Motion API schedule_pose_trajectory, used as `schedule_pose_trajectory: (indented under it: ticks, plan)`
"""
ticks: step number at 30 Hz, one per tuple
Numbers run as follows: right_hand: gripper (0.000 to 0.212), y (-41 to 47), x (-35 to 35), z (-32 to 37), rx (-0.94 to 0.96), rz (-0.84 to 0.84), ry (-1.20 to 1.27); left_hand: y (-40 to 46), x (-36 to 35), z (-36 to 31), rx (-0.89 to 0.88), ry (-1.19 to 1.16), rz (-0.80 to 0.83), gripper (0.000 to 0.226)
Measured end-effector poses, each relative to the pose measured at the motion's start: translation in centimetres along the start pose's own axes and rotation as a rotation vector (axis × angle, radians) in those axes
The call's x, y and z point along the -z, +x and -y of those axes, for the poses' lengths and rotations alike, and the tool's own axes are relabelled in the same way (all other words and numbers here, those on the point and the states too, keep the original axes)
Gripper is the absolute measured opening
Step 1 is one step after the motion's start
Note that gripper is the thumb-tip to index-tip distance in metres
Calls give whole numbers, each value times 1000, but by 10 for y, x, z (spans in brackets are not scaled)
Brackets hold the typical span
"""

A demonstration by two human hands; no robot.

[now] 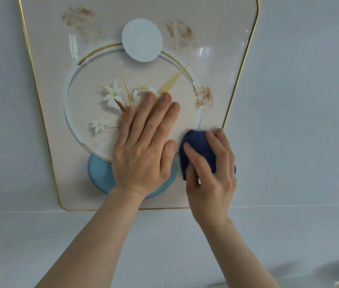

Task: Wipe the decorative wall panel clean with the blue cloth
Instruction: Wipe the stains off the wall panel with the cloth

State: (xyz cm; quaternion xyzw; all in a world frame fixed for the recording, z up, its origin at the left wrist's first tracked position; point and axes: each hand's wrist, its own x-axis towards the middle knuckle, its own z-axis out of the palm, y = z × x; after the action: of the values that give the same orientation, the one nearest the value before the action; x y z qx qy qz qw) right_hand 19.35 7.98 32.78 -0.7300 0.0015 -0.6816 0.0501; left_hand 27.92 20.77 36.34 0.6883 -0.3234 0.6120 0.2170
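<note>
Two hands on the upright panel (39,80): left hand (143,154) flat, right hand (212,179) grip holding the bunched blue cloth (197,146)

A pale grey-white wall (299,100) carried a decorative wall panel (46,59), cream with a thin gold rim, mounted flat against it. Brown smudges (79,18) were seen on the panel near its upper left, its upper right and its right edge. A left hand (141,148) was laid flat on the panel, fingers spread. A bunched blue cloth (198,150) was pressed against the panel's lower right by a right hand (211,177).
</note>
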Motion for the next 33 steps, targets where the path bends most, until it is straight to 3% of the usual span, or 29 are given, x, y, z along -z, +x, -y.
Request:
schedule_pose_trajectory:
  ticks: [6, 11, 13, 15, 17, 19, 22, 25, 29, 33]
  plan:
    - [23, -51, 19, -7, 59, 112, -143, 1, 3, -1, -1, -1, 13, 56]
    - [40, -82, 47, -7, -14, 454, -169, 3, 11, -1, 8, -29, 69, 56]
    - [35, -77, 59, -3, -122, 589, -115, 5, 15, -1, 16, -54, 97, 57]
    - [33, -60, 68, 1, -369, 612, -12, 7, 20, -3, 32, -74, 135, 58]
    - [36, -30, 77, 5, -625, 533, 178, 9, 27, -5, 55, -84, 160, 60]
    - [38, 12, 82, 13, -723, 363, 331, 15, 36, -8, 75, -83, 153, 61]
    - [29, 69, 79, 25, -554, 117, 364, 34, 46, -11, 87, -81, 101, 63]
    - [25, 97, 59, 29, -266, -25, 218, 50, 43, -6, 90, -56, 107, 65]
    - [29, 99, 21, 27, 12, 75, 32, 46, 29, 5, 56, 2, 148, 65]
    - [34, 83, 0, 20, 83, 101, -62, 44, 22, 8, 36, 31, 116, 66]
